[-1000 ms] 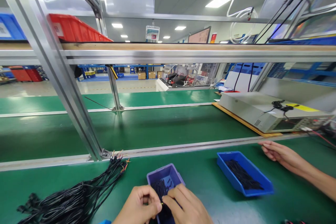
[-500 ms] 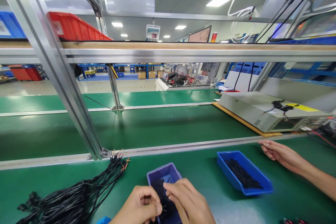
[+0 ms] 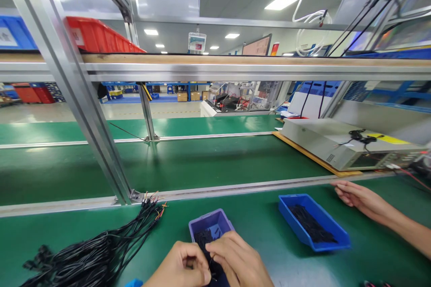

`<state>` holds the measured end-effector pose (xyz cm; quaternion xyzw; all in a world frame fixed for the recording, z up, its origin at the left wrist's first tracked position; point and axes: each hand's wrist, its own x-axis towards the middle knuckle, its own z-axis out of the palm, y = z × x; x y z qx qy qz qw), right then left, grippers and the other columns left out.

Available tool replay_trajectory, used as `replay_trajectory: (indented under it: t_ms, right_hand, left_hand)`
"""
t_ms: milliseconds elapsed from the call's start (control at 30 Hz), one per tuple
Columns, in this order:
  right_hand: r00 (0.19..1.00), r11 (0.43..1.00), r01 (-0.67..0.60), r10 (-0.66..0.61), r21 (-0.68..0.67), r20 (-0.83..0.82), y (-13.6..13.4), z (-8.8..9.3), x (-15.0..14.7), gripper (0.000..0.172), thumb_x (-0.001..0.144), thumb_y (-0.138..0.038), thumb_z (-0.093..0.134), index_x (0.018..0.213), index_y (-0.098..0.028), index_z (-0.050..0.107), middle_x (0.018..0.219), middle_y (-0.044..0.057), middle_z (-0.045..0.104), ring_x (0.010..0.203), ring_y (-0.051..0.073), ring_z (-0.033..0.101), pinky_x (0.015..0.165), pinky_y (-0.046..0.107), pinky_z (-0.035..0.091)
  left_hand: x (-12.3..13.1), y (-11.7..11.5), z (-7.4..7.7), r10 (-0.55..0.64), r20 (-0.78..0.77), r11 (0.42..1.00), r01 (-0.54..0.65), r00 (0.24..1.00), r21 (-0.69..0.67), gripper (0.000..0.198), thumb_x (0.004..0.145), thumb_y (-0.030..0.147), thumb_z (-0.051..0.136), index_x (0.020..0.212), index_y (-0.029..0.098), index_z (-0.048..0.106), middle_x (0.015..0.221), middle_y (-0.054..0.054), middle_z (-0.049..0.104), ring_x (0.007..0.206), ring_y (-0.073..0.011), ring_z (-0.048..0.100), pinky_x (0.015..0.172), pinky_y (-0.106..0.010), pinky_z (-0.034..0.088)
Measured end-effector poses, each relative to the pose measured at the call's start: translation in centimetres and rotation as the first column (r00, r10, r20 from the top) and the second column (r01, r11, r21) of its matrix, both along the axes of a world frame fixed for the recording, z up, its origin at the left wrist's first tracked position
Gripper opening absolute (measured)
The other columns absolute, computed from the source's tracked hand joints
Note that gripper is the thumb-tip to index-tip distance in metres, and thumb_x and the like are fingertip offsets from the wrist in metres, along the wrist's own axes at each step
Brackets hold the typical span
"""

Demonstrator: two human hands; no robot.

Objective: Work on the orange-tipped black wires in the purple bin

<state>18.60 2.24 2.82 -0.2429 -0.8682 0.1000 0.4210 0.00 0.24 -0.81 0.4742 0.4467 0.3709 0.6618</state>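
My left hand (image 3: pixel 182 264) is pinched closed, thumb against forefinger, over the near part of a small purple bin (image 3: pixel 192 228). Something small and thin shows at its fingertips, too small to name. Close beside it, my right hand (image 3: pixel 240 260) has its fingers curled together, its fingertips almost meeting the left ones. Whatever it may grip is hidden. Thin black pieces (image 3: pixel 204 236) lie in the bin below both hands. To the left a bundle of black cables (image 3: pixel 101 251) rests on the green bench, its stripped, coloured wire ends pointing away from me.
A blue bin (image 3: pixel 333 219) of thin black pieces stands to the right. Beyond it another person's hand (image 3: pixel 357 195) reaches in. A grey instrument (image 3: pixel 323 136) sits on a board at the back right. A metal post (image 3: pixel 90 121) rises on the left.
My right hand has shifted slightly left, so the fingertips of both hands are closer together. The bins, the cables and the other person's hand look unmoved.
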Motion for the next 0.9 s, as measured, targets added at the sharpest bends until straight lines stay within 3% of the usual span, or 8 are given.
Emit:
replay_trajectory:
  t_ms: [300,467,633,767,900]
  right_hand:
    - [1.0,1.0,-0.018,0.018,-0.003,0.009,0.2,-0.7,0.1,0.025,0.096,-0.005,0.04,0.097,-0.021,0.059,0.079,0.002,0.072,0.068,0.016,0.061,0.058,0.024,0.05]
    - [0.997,0.998,-0.059,0.061,-0.026,0.057,0.0,-0.7,0.4,0.026,0.095,-0.004,0.04,0.093,-0.022,0.059,0.075,0.001,0.071,0.067,0.016,0.061,0.059,0.025,0.049]
    - [0.994,0.994,-0.081,0.086,-0.073,0.069,-0.5,-0.5,0.4,0.028,0.091,-0.001,0.045,0.102,-0.021,0.062,0.082,0.003,0.072,0.074,0.017,0.063,0.064,0.026,0.052]
    - [1.0,0.994,-0.028,0.027,-0.102,-0.013,-0.5,-1.4,0.2,0.025,0.089,-0.002,0.047,0.093,-0.021,0.062,0.081,0.004,0.069,0.076,0.018,0.063,0.066,0.027,0.053]
    - [0.997,0.982,-0.034,0.021,-0.183,-0.069,-0.3,-2.6,0.0,0.024,0.086,-0.001,0.048,0.09,-0.021,0.061,0.078,0.002,0.068,0.071,0.016,0.063,0.062,0.025,0.051]
  left_hand:
    - [-0.1,0.0,0.6,-0.009,0.01,1.0,0.009,1.0,0.008,0.025,0.061,0.033,0.082,0.058,0.015,0.065,0.06,0.003,0.055,0.048,-0.0066,0.043,0.048,-0.022,0.031]
    - [-0.1,0.0,-0.5,0.034,-0.006,0.999,-0.034,0.999,0.002,0.042,0.056,0.051,0.085,0.058,0.016,0.061,0.056,0.003,0.054,0.046,-0.008,0.042,0.044,-0.022,0.031]
    - [-0.4,0.2,-0.9,-0.021,-0.029,1.0,0.021,0.999,-0.009,0.049,0.059,0.059,0.083,0.067,0.016,0.06,0.053,0.005,0.051,0.047,-0.008,0.043,0.045,-0.02,0.032]
    - [-0.5,0.2,-0.1,-0.003,0.072,1.0,0.003,0.997,-0.001,0.048,0.061,0.057,0.082,0.073,0.017,0.059,0.058,0.005,0.053,0.05,-0.0092,0.047,0.046,-0.019,0.035]
    - [-0.9,0.0,-0.3,-0.003,0.191,1.0,0.0,0.982,0.015,0.04,0.062,0.039,0.086,0.081,0.018,0.057,0.076,0.002,0.059,0.064,-0.0114,0.055,0.056,-0.022,0.044]
